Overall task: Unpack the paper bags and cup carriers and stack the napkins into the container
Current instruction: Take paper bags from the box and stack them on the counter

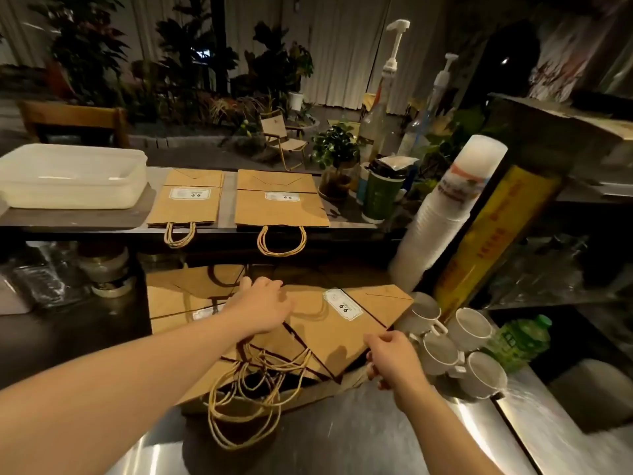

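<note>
Right now my left hand (263, 308) lies flat, fingers spread, on the top bag (346, 327) of the tabletop pile, its long axis running away rightward; right hand (388, 358) pinches its near edge.

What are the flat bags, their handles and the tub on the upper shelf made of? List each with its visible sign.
Flat bags: brown kraft-like paper, matte, with sharp folded creases.
Handles: twisted paper cord or twine, judging by the ropey tan strands; which one is unclear.
Tub: translucent whitish plastic, slightly glossy, with rounded moulded corners.
</note>
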Tool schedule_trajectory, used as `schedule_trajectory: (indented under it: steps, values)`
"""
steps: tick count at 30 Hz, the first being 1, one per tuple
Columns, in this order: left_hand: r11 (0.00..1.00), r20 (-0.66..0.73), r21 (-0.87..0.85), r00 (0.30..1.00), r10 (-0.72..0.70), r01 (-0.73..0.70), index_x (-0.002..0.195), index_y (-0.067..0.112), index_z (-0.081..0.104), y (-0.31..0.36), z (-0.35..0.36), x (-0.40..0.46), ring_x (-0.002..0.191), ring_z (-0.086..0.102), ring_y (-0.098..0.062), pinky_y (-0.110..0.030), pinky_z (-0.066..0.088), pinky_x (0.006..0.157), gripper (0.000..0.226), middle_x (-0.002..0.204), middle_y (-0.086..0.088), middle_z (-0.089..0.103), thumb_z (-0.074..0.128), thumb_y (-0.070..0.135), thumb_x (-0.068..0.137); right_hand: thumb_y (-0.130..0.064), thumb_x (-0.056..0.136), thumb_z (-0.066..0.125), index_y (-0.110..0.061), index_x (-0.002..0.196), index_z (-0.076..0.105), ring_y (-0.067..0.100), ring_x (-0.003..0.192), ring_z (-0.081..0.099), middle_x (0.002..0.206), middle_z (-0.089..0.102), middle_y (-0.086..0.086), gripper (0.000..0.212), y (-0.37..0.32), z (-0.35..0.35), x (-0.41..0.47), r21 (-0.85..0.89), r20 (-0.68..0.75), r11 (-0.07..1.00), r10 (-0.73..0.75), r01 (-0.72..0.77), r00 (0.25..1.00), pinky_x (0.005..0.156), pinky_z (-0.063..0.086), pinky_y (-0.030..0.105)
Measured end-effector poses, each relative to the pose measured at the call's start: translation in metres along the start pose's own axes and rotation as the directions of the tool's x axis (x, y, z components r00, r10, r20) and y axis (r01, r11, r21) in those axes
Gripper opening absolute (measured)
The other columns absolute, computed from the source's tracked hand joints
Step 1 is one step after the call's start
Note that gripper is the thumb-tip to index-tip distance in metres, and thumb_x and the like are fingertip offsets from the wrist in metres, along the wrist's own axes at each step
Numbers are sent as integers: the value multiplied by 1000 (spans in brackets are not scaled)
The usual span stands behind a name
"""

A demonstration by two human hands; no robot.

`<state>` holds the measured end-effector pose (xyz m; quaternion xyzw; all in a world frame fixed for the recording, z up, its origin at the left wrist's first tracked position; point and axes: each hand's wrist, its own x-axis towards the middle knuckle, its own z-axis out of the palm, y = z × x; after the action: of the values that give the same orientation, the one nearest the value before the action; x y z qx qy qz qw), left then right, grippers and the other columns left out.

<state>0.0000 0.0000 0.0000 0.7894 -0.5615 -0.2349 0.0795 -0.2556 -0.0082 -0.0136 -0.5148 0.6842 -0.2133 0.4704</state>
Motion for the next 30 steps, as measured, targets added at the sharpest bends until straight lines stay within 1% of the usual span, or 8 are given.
schedule_trajectory:
  steps: [5, 12, 15, 17, 22, 25, 28, 30]
  values:
    - [1000, 28, 5, 999, -26, 26, 159, 22, 32, 3, 6, 4, 152, 13, -38, -54, 27, 118, 67, 162, -6, 33, 37, 59, 104, -31, 93, 57, -15, 74, 45, 24, 57, 43, 59, 40, 4, 27, 10, 11, -3, -58, -23, 998, 10, -11, 1000, 46, 31, 29]
    - [998, -10, -53, 1000, -27, 26, 154, 20, 45, 1, 3, 2, 149, 26, -38, -49, 30, 118, 57, 153, -10, 48, 39, 51, 107, -29, 94, 61, -17, 74, 49, 21, 52, 40, 59, 44, 2, 26, 5, 13, -5, 0, -23, 1000, 24, -24, 999, 44, 29, 26]
    - [996, -13, -84, 1000, 5, -6, 114, 17, 71, -8, -4, -6, 126, 54, -35, -44, 43, 109, 40, 117, -7, 69, 43, 44, 105, -27, 95, 61, -16, 78, 46, 19, 54, 39, 65, 45, 2, 25, 5, 15, -6, 9, -16, 1000, 18, -17, 1000, 44, 28, 26]
    - [993, -20, -113, 1000, -21, 19, 101, 19, 68, -19, -7, -10, 109, 62, -32, -47, 52, 98, 34, 97, -2, 67, 49, 47, 98, -30, 95, 62, -15, 85, 48, 19, 58, 43, 72, 49, 4, 23, 3, 16, -8, -12, -12, 1000, 12, -13, 1000, 44, 31, 28]
    - [997, 43, -31, 996, -74, 76, 125, 14, 61, -24, -15, -26, 102, 60, -24, -36, 53, 84, 40, 121, -10, 60, 49, 42, 100, -37, 96, 60, -15, 97, 54, 18, 63, 54, 84, 58, 4, 23, -3, 19, -8, -150, -12, 988, -26, 24, 1000, 43, 38, 24]
    - [982, 56, -140, 991, -121, 127, 132, 9, 60, -25, -16, -28, 94, 60, -20, -31, 43, 67, 50, 123, -13, 65, 51, 43, 96, -38, 97, 59, -14, 99, 58, 17, 64, 58, 85, 62, 5, 24, -6, 21, -5, -212, -17, 977, -42, 37, 999, 45, 40, 24]
    - [948, 83, -254, 981, -176, 191, 141, 11, 52, -25, -19, -31, 107, 58, -23, -32, 45, 76, 56, 131, -9, 61, 54, 45, 95, -35, 97, 58, -10, 96, 60, 20, 59, 57, 80, 64, 9, 25, -7, 23, -4, -227, -4, 973, -34, 32, 999, 45, 42, 26]
    - [940, 97, -279, 980, -175, 196, 137, 12, 54, -25, -21, -34, 98, 59, -21, -30, 46, 73, 50, 122, -6, 63, 54, 42, 97, -33, 97, 59, -8, 95, 60, 21, 57, 56, 78, 62, 10, 25, -6, 24, -4, -214, 6, 977, -28, 29, 1000, 45, 42, 26]
